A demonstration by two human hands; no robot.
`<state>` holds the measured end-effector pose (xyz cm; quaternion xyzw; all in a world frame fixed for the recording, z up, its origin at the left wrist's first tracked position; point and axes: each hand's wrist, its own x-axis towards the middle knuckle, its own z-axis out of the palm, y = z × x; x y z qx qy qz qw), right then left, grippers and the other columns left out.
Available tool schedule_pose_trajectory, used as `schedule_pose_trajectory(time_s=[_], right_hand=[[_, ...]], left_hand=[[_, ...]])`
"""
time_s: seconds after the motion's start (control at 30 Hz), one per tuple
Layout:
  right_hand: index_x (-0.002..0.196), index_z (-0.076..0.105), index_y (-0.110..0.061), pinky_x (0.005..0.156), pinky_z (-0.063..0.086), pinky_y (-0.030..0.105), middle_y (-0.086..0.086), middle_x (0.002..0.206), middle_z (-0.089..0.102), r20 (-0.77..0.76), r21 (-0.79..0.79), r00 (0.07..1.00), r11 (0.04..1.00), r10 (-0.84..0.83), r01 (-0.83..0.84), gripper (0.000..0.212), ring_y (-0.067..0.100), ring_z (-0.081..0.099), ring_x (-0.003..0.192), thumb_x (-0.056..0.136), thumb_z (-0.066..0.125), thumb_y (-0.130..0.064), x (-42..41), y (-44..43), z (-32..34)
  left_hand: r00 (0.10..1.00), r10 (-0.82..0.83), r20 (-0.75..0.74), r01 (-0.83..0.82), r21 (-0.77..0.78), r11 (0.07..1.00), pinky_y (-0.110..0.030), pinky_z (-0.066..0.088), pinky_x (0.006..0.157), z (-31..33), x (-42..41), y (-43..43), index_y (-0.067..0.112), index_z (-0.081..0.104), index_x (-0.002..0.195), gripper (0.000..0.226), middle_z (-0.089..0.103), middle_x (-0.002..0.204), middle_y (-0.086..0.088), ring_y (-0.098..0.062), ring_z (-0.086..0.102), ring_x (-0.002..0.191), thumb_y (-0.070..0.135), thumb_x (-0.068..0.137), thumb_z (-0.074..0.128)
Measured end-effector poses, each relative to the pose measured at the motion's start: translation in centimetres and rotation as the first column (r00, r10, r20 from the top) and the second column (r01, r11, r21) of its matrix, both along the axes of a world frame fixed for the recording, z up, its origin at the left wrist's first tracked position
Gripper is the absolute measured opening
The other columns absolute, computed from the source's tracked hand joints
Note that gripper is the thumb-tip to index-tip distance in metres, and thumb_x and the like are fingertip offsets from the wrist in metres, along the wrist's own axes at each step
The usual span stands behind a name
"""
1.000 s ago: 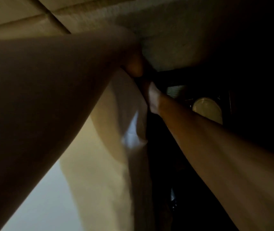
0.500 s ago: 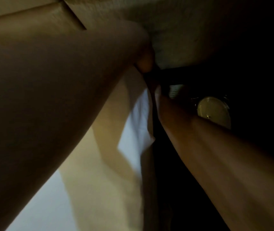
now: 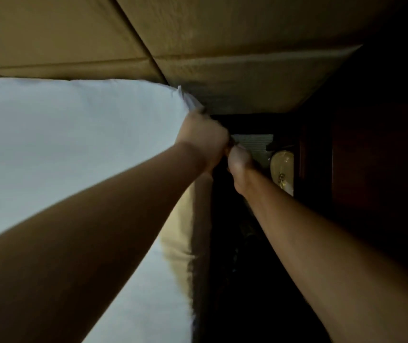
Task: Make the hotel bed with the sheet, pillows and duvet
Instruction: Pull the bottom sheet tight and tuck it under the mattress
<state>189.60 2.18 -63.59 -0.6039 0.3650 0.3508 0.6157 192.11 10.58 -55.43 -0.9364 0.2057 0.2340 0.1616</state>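
A white sheet (image 3: 61,144) covers the mattress on the left, and its bunched corner (image 3: 188,99) rises at the bed's far right corner by the headboard. My left hand (image 3: 203,139) is curled into a fist at that corner, gripping the sheet's edge. My right hand (image 3: 238,160) sits just to the right, touching the left, with fingers curled down into the dark gap beside the mattress; what it holds is hidden. The mattress side (image 3: 185,224) drops off in shadow below the hands.
A padded tan headboard (image 3: 222,45) runs across the top. A dark narrow gap lies to the right of the bed, with a pale round lamp (image 3: 282,169) and dark wooden furniture (image 3: 371,157) beyond it.
The view has pulled back and up, so both arms look smaller and the sheet's top shows. My hands stay together at the bed's corner.
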Motion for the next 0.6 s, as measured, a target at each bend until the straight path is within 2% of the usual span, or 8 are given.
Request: schedule_pose_trajectory(time_s=[0.1, 0.17, 0.23, 0.27, 0.33, 0.43, 0.53, 0.6], right_hand=[[0.126, 0.06, -0.007, 0.067, 0.041, 0.023, 0.01, 0.126, 0.062, -0.021, 0.015, 0.999, 1.0, -0.025, 0.025, 0.034, 0.021, 0.056, 0.11, 0.099, 0.038, -0.007, -1.5, -0.8, 2.5], [0.122, 0.063, -0.01, 0.082, 0.039, 0.026, 0.009, 0.126, 0.063, -0.02, 0.006, 0.999, 1.0, 0.03, -0.03, 0.034, 0.024, 0.055, 0.118, 0.098, 0.039, -0.008, -2.8, -1.7, 3.8], [0.123, 0.062, -0.013, 0.087, 0.04, 0.031, 0.008, 0.125, 0.063, -0.027, 0.008, 0.998, 0.998, 0.06, -0.06, 0.031, 0.022, 0.055, 0.115, 0.099, 0.041, -0.014, -4.3, -3.0, 5.5], [0.125, 0.061, -0.014, 0.089, 0.042, 0.034, 0.008, 0.125, 0.063, -0.026, 0.002, 0.997, 0.998, 0.069, -0.069, 0.031, 0.022, 0.055, 0.113, 0.1, 0.042, -0.017, -5.2, -3.7, 6.2], [0.126, 0.059, -0.015, 0.095, 0.043, 0.038, 0.008, 0.125, 0.063, -0.025, 0.014, 0.997, 0.997, 0.076, -0.076, 0.032, 0.023, 0.054, 0.116, 0.1, 0.041, -0.02, -6.7, -5.1, 8.1], [0.126, 0.058, -0.016, 0.095, 0.042, 0.037, 0.007, 0.126, 0.062, -0.043, 0.028, 0.998, 0.999, 0.037, -0.036, 0.031, 0.024, 0.053, 0.12, 0.101, 0.041, -0.02, -8.5, -7.6, 11.8], [0.129, 0.056, -0.014, 0.093, 0.042, 0.036, 0.008, 0.128, 0.061, -0.025, 0.041, 1.0, 0.999, -0.001, 0.002, 0.032, 0.025, 0.052, 0.121, 0.101, 0.041, -0.02, -10.1, -10.4, 15.8], [0.132, 0.054, -0.012, 0.096, 0.042, 0.037, 0.009, 0.129, 0.06, -0.006, 0.044, 1.0, 0.999, -0.01, 0.011, 0.034, 0.025, 0.052, 0.123, 0.102, 0.041, -0.019, -10.7, -12.5, 18.4]], left_hand=[[0.996, 0.081, -0.046, -0.086, -0.125, 0.988, -0.037, 0.013, 0.116, 1.2, -4.1, -0.2, 0.022, 0.068, 0.112, 0.034, 0.066, 0.116, -0.004, -0.024, 0.05, 0.122, 0.037, 0.092, 0.044], [0.972, 0.204, -0.114, -0.224, -0.215, 0.95, -0.035, 0.006, 0.118, 2.8, -5.9, -0.5, 0.026, 0.067, 0.115, 0.035, 0.065, 0.119, -0.001, -0.019, 0.049, 0.124, 0.037, 0.093, 0.041], [0.917, 0.34, -0.21, -0.39, -0.284, 0.876, -0.036, 0.003, 0.117, 4.2, -7.3, -1.0, 0.029, 0.066, 0.115, 0.034, 0.064, 0.121, 0.003, -0.016, 0.051, 0.123, 0.034, 0.094, 0.04], [0.878, 0.39, -0.276, -0.461, -0.275, 0.843, -0.037, 0.005, 0.117, 5.1, -8.1, -1.6, 0.03, 0.066, 0.116, 0.034, 0.064, 0.123, 0.004, -0.016, 0.052, 0.122, 0.033, 0.095, 0.039], [0.781, 0.471, -0.41, -0.597, -0.267, 0.756, -0.041, 0.019, 0.115, 6.9, -9.3, -2.9, 0.024, 0.065, 0.112, 0.031, 0.063, 0.124, 0.0, -0.02, 0.053, 0.121, 0.031, 0.096, 0.04], [0.629, 0.498, -0.597, -0.75, -0.296, 0.592, -0.047, 0.038, 0.103, 10.3, -10.6, -5.1, 0.021, 0.061, 0.083, 0.023, 0.066, 0.106, -0.008, -0.028, 0.059, 0.111, 0.03, 0.094, 0.044], [0.603, 0.519, -0.606, -0.786, -0.341, 0.516, -0.046, 0.04, 0.102, 13.9, -11.2, -7.4, 0.022, 0.07, 0.094, 0.036, 0.068, 0.109, -0.006, -0.025, 0.06, 0.108, 0.037, 0.081, 0.04], [0.575, 0.523, -0.629, -0.814, -0.378, 0.44, -0.039, 0.043, 0.1, 16.0, -11.6, -9.2, 0.018, 0.071, 0.095, 0.034, 0.068, 0.105, -0.006, -0.023, 0.06, 0.104, 0.033, 0.083, 0.043]])
